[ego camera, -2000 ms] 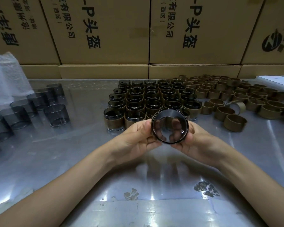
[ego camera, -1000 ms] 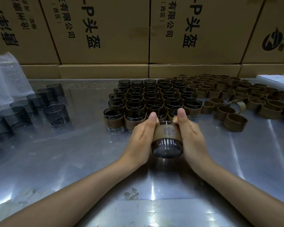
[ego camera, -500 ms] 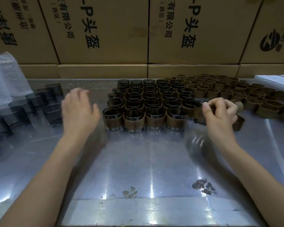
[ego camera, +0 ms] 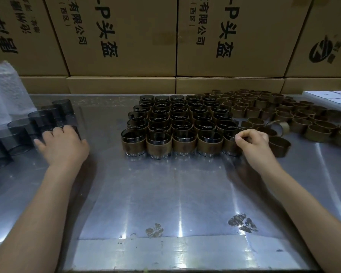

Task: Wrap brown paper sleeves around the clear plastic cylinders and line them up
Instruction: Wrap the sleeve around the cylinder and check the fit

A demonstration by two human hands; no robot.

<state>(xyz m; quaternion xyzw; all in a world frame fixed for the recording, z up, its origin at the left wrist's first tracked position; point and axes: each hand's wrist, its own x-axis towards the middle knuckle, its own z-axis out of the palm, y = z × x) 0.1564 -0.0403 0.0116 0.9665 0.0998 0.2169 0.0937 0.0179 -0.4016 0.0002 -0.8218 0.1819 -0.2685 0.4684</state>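
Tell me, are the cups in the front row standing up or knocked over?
Standing up. All five front-row cups sit on the table with open rims facing up.

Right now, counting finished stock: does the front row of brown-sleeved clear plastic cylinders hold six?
No, the front row of brown-sleeved clear plastic cylinders holds five, the fifth beside the right hand.

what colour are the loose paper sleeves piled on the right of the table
Brown, a kraft-paper tan. The loose paper sleeves show only in the head view.

Both forearms are bare to the frame edge, and the hands (ego camera: 64,143) wear no gloves.
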